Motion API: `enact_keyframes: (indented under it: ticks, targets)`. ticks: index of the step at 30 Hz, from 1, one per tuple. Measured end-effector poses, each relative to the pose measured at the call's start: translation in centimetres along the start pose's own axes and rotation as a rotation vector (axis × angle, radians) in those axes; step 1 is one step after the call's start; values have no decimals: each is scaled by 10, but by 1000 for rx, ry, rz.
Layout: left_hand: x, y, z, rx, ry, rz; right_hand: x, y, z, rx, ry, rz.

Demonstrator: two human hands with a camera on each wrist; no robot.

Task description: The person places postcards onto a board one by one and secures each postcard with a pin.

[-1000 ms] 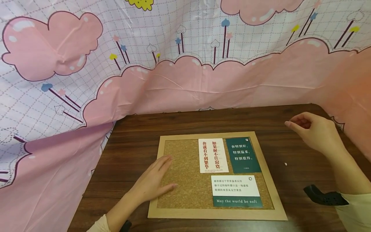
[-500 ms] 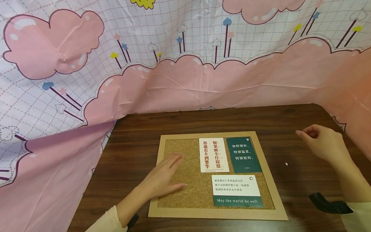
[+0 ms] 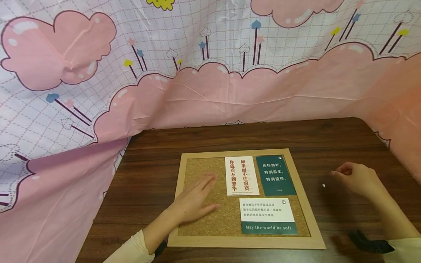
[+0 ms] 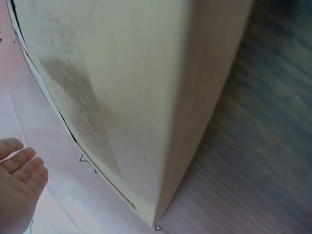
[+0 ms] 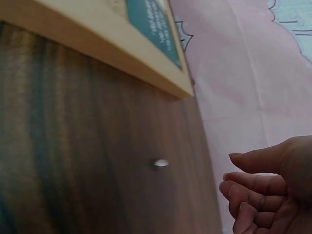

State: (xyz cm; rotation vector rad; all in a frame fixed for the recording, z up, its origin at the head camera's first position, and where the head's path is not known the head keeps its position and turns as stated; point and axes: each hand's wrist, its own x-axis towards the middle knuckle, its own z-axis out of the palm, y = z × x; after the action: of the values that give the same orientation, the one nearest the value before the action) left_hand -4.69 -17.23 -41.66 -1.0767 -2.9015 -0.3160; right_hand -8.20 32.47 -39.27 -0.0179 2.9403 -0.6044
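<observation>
My left hand [image 3: 194, 201] is over the left part of the cork board [image 3: 204, 228], fingers extended and thumb apart, holding nothing. Its fingertips come close to a white card with red writing [image 3: 239, 177]. My right hand [image 3: 356, 180] hovers to the right of the board, beside a small white pin [image 3: 323, 185] lying on the table. In the right wrist view, the fingers of that hand are loosely bent, the thumb stands apart from them, and the pin [image 5: 161, 163] lies beyond the fingertips.
A dark green card [image 3: 276, 180] and a white-and-green card [image 3: 269, 215] are on the right of the board, each with a small round pin at its top right corner. The board's wooden frame [image 3: 246, 241] rests on a dark wooden table [image 3: 151, 164]. Pink printed cloth [image 3: 246, 98] hangs behind.
My left hand has slid rightward over the board, towards the red-lettered card. My right hand has come down and nearer, to beside the pin. The board, cards and pin stay put.
</observation>
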Motion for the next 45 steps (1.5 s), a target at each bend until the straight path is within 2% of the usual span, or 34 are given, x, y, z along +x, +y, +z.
enact_keyframes:
  ticks: [4,8,13,18,23,28,33,45]
  targets:
    - [2,5,1,31,-46,8,0,5,12,13,-18,-15]
    - [3,8,5,70,-63,37,-2,9,24,30,-20,-19]
    - [7,12,8,72,-71,78,-4,11,36,63,-8,-25]
    - [9,16,10,64,-108,86,-6,11,44,80,10,-25]
    - [9,18,12,80,-148,84,-5,13,48,65,33,-16]
    - [10,20,15,95,-178,125,-4,13,50,49,39,-13]
    - [11,21,20,99,-167,182,-3,11,53,37,38,-27]
    - [9,20,26,106,-169,191,-2,10,56,29,29,-46]
